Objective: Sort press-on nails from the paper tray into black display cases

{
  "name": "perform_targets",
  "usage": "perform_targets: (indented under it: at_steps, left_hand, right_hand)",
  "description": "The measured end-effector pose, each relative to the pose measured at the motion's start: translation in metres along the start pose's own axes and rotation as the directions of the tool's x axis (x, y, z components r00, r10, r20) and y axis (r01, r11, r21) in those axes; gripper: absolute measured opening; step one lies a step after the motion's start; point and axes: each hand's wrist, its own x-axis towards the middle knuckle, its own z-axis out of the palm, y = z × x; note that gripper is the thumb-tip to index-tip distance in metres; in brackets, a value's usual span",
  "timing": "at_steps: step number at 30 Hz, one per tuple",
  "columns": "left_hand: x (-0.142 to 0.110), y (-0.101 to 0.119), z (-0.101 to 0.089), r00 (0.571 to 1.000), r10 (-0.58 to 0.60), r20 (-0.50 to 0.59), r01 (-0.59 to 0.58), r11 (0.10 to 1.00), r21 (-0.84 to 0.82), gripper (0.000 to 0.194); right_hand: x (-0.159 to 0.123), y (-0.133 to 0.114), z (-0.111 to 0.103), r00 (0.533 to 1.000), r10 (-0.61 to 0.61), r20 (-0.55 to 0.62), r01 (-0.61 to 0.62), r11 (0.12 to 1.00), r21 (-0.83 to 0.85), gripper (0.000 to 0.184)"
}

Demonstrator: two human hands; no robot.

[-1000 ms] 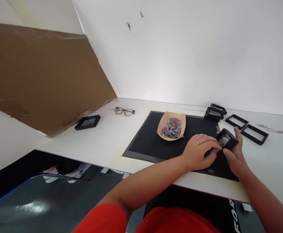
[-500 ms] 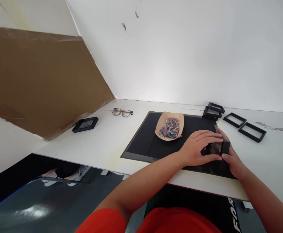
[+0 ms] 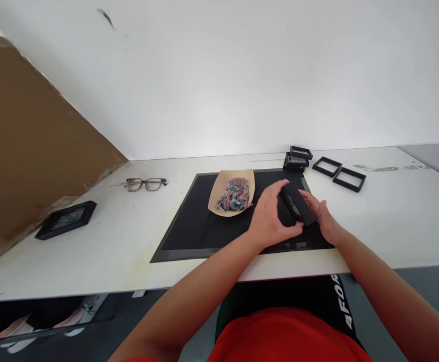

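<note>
Far left: black frame (image 3: 66, 219), apparently parked out of your way. Centre: tray (image 3: 218, 188) of wrapped pieces (image 3: 236, 194), within reach. Right of centre: your left hand (image 3: 267, 217), fingers spread wide, grips the black case (image 3: 300, 203) by opposite ends, tilted over the mat (image 3: 192, 216); your right hand (image 3: 328, 220), fingers part-open, probably steadies its right side.

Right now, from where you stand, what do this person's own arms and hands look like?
They are human. Both the left hand and the right hand are ungloved, and I see no watch or bracelet. The left forearm and right forearm are bare, without cables or markings that I can make out. A sliver of red sleeve shows on the left; the right sleeve is out of view.
</note>
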Motion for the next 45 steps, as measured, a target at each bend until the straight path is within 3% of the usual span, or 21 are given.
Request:
perform_targets:
  at_steps: [4, 9, 15, 17, 20, 22, 26, 28, 33, 36, 39, 41, 45]
  left_hand:
    - [0.001, 0.002, -0.002, 0.989, -0.04, -0.143, 0.042, 0.999, 0.009, 0.096]
    - [0.0, 0.004, 0.003, 0.972, 0.143, -0.187, -0.134, 0.989, 0.061, 0.101]
    - [0.0, -0.002, 0.007, 0.894, 0.35, -0.281, -0.354, 0.934, 0.038, 0.096]
    - [-0.004, -0.005, 0.005, 0.877, 0.403, -0.262, -0.409, 0.912, 0.034, 0.086]
    - [-0.009, -0.007, 0.0, 0.863, 0.494, -0.105, -0.476, 0.866, 0.155, 0.056]
    - [-0.007, -0.006, -0.003, 0.821, 0.567, -0.064, -0.544, 0.811, 0.214, 0.045]
    - [0.004, 0.003, -0.006, 0.67, 0.699, -0.252, -0.65, 0.715, 0.257, 0.032]
    - [0.009, 0.008, -0.008, 0.643, 0.724, -0.251, -0.664, 0.69, 0.288, 0.023]
    - [0.011, 0.012, -0.018, 0.703, 0.708, -0.065, -0.651, 0.678, 0.34, 0.03]
    - [0.011, 0.01, -0.024, 0.785, 0.6, 0.156, -0.615, 0.722, 0.317, 0.045]
    - [0.013, 0.005, -0.029, 0.808, 0.461, 0.367, -0.571, 0.766, 0.295, 0.059]
    - [0.014, 0.001, -0.03, 0.809, 0.425, 0.407, -0.558, 0.773, 0.302, 0.063]
    - [0.013, -0.004, -0.026, 0.817, 0.432, 0.382, -0.56, 0.753, 0.346, 0.06]
  right_hand:
    - [0.002, 0.005, -0.001, 1.0, 0.018, -0.024, -0.018, 1.0, 0.007, 0.072]
    - [0.002, 0.006, -0.002, 1.0, 0.009, -0.017, -0.009, 1.0, 0.016, 0.073]
    - [-0.001, -0.004, 0.0, 0.999, -0.008, 0.037, 0.008, 1.0, -0.001, 0.06]
    - [-0.002, -0.009, -0.002, 0.997, -0.035, 0.066, 0.035, 0.999, -0.003, 0.051]
    - [-0.003, -0.017, -0.006, 0.994, -0.078, 0.082, 0.079, 0.997, -0.02, 0.041]
    - [-0.002, -0.019, -0.008, 0.991, -0.097, 0.089, 0.099, 0.995, -0.025, 0.038]
    - [-0.001, -0.019, -0.008, 0.988, -0.133, 0.081, 0.133, 0.991, 0.004, 0.037]
    - [-0.002, -0.018, -0.008, 0.987, -0.154, 0.039, 0.153, 0.988, 0.03, 0.037]
    - [-0.004, -0.02, -0.008, 0.985, -0.161, -0.069, 0.168, 0.979, 0.114, 0.045]
    - [-0.002, -0.025, -0.006, 0.992, -0.11, -0.064, 0.12, 0.976, 0.179, 0.053]
    - [0.002, -0.028, -0.004, 1.0, -0.002, 0.002, 0.002, 0.967, 0.253, 0.061]
    - [0.004, -0.028, -0.004, 0.996, 0.075, 0.049, -0.086, 0.948, 0.307, 0.06]
    - [0.006, -0.031, -0.008, 0.976, 0.178, 0.127, -0.215, 0.891, 0.399, 0.057]
